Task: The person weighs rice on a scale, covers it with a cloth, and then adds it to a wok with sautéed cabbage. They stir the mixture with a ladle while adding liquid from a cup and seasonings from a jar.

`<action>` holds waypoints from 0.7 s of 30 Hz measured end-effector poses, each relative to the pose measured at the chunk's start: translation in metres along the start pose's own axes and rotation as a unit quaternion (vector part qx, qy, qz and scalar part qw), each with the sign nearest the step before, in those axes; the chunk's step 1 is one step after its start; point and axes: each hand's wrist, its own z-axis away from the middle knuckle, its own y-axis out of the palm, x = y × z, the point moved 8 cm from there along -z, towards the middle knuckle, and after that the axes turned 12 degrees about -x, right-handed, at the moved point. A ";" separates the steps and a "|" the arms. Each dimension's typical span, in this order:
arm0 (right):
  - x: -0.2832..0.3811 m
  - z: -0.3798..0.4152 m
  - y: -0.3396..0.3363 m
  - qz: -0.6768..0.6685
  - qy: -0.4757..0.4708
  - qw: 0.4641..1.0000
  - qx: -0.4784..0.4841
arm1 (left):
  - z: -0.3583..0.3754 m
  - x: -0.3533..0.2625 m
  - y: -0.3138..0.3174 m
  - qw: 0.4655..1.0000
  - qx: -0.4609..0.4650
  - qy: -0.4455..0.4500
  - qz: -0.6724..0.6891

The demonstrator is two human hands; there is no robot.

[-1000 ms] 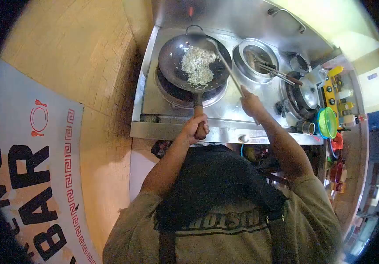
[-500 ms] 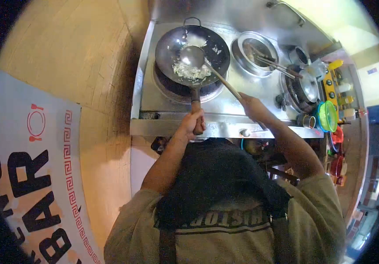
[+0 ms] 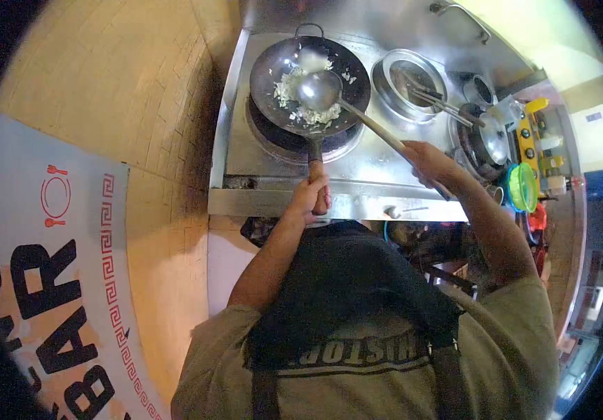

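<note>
A: What change is noted?

B: The pale food bits [image 3: 287, 87] have been spread into loose patches in the wok [image 3: 263, 91]. The ladle [image 3: 319, 91] has been brought over them, so part of the food is hidden by its bowl.

A: How are the fingers set?

B: The wok handle [image 3: 316, 168] is gripped by the closed fingers of the left hand [image 3: 307, 194]. The ladle's shaft is enclosed by the curled fingers of the right hand [image 3: 433, 164].

A: Where is the wok placed?

B: It is held above the left burner ring [image 3: 261, 137] of the metal stove [image 3: 378, 166]; contact cannot be confirmed. A round metal pan [image 3: 380, 85] is set beside it, with long rods [image 3: 436, 103] laid across. A green basket [image 3: 523, 187] is placed farther right.

A: And the room?

B: The stove is bordered by a tiled wall [image 3: 140, 105], where a printed banner [image 3: 95, 241] is seen.
</note>
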 end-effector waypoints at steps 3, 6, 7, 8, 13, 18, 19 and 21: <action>-0.020 -0.013 0.013 0.053 0.020 0.996 -0.072 | 0.003 0.001 0.005 1.000 -0.007 -0.016 0.024; -0.024 -0.060 0.006 0.076 -0.045 0.995 -0.048 | 0.001 0.001 0.004 1.000 -0.013 -0.013 0.002; -0.025 -0.051 0.002 0.095 -0.063 0.991 -0.072 | 0.001 0.004 -0.001 1.000 -0.013 -0.014 0.010; -0.012 -0.035 -0.006 0.114 -0.080 0.985 -0.098 | 0.000 0.006 -0.002 1.000 -0.009 -0.014 0.017; -0.021 -0.046 -0.004 0.219 -0.052 0.957 -0.183 | 0.001 0.006 0.000 0.999 -0.017 -0.035 0.024; 0.018 -0.058 0.020 0.173 -0.029 0.971 -0.160 | -0.007 0.007 0.001 0.999 0.018 -0.014 0.029; 0.027 -0.063 0.030 0.224 -0.067 0.954 -0.187 | -0.004 0.009 0.003 1.000 0.015 -0.020 0.011; 0.046 -0.042 0.043 0.268 -0.114 0.946 -0.139 | 0.001 0.000 0.004 1.000 0.006 -0.019 -0.015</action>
